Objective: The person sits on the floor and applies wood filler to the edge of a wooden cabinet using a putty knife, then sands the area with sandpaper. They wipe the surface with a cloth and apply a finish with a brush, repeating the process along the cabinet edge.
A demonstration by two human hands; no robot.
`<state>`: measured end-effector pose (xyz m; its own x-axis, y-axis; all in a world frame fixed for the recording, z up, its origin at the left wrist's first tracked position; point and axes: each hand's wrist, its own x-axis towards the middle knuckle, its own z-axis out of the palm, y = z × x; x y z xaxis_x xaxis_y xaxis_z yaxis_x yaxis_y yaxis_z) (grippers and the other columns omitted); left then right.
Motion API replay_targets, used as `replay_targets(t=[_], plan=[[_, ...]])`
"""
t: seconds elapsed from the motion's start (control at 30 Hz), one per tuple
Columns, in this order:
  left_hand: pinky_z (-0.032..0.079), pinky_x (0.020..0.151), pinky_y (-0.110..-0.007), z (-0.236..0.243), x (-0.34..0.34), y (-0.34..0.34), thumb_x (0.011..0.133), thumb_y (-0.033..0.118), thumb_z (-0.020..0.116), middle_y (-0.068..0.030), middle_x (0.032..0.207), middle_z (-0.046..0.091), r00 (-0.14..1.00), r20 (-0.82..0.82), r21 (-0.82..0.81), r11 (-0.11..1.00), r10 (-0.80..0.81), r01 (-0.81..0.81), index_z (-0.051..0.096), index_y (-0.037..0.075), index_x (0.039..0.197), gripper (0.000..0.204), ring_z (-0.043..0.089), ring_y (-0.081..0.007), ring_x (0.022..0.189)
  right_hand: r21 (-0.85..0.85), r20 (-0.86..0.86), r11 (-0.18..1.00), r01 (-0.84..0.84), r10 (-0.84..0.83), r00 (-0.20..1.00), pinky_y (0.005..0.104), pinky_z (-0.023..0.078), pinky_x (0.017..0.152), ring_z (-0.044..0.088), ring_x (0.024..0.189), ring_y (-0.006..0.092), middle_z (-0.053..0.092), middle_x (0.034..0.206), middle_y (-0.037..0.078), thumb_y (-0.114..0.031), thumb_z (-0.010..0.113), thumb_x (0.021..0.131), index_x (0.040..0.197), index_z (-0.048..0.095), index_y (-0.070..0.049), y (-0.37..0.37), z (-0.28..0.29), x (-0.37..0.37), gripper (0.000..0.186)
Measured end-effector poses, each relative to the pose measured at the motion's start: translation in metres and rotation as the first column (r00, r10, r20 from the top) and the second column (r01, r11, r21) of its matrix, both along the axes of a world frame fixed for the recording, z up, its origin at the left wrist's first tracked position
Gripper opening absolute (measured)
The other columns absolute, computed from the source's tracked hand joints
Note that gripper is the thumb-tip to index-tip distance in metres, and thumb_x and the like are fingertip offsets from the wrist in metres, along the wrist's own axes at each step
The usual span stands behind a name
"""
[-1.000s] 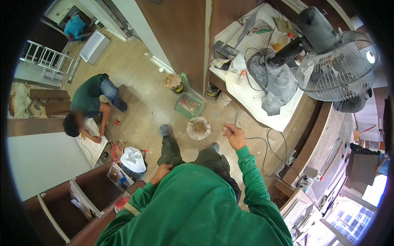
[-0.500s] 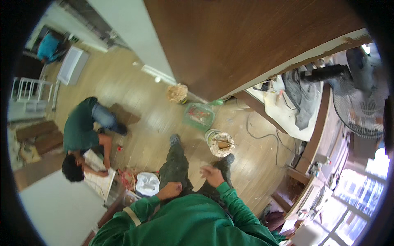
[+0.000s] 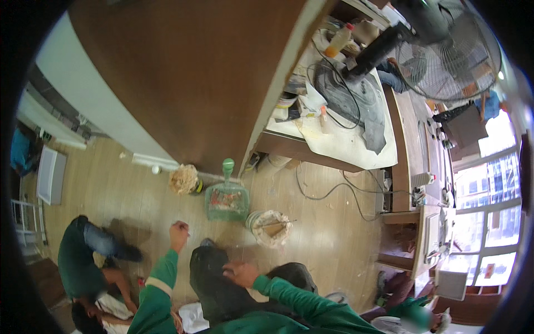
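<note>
My left hand is stretched forward over the floor, its fingers curled together. Whatever it holds, if anything, is too small to make out. Low over my dark trouser leg, my right hand has its fingers loosely apart and holds nothing. Ahead of my knees lies a green dustpan with reddish and pale debris in it. A bucket lined with pale, stained plastic stands to its right, with a thin stick across it. Another container with a crumpled cover is at the dustpan's left.
A brown panel rises ahead. A cluttered worktable and a fan stand at the right, with a black cable on the floor. A person in dark green crouches at my left. A white plastic bag lies close by.
My view has swung to the right, showing more of the worktable and fan. My left hand has left my lap and reached forward. My right hand now sits over my leg.
</note>
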<state>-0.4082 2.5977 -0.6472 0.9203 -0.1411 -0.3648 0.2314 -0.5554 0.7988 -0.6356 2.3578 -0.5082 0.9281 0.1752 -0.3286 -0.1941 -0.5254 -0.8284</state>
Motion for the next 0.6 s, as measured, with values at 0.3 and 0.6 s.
replay_targets(t=[0.3, 0.6], plan=[[0.054, 0.061, -0.039, -0.025, 0.132, -0.053, 0.083, 0.004, 0.060, -0.0187, 0.075, 0.070, 0.907, 0.416, 0.072, 0.993, 0.059, -0.097, 0.071, -0.004, 0.087, 0.014, 0.068, -0.0299, 0.065, 0.264, -0.234, 0.964, -0.027, 0.092, 0.968, 0.0437, 0.051, 0.099, 0.064, 0.114, 0.0380, 0.066, 0.130, 0.019, -0.039, 0.061, 0.102, 0.132, 0.063, -0.009, -0.026, -0.038, 0.005, 0.043], [0.054, 0.084, -0.049, -0.231, 0.242, -0.025, 0.086, 0.022, 0.068, -0.0240, 0.111, 0.072, 0.925, 0.335, 0.419, 0.908, -0.179, 0.024, 0.071, 0.001, 0.117, 0.036, 0.068, -0.0431, 0.101, 0.179, 0.534, 0.975, -0.132, 0.017, 0.845, 0.0513, 0.046, 0.088, 0.054, 0.100, 0.0379, 0.057, 0.107, 0.016, -0.043, 0.063, 0.099, 0.112, 0.059, -0.010, 0.031, -0.199, -0.026, 0.036]])
